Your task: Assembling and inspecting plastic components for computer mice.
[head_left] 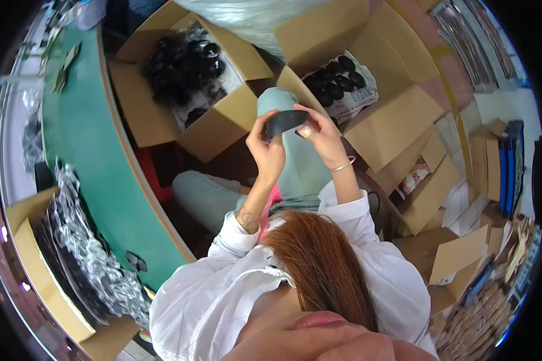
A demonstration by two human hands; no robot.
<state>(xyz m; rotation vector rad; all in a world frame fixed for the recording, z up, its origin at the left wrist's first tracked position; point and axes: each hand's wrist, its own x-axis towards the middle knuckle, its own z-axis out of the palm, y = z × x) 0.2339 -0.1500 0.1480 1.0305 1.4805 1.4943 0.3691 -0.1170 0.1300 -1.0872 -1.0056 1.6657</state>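
One black disc (285, 122) (seemingly flat), two hands

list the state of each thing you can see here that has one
black disc: held up between both hands
left hand: gripping the disc's left end
right hand: gripping its right end
left box: flaps open, full of black parts
right box: flaps open, black discs in a bag inside

Two open brown cardboard boxes (156, 114) (385, 96) at the top hold black round things; a flat brown cardboard box (39, 277) sits lower left
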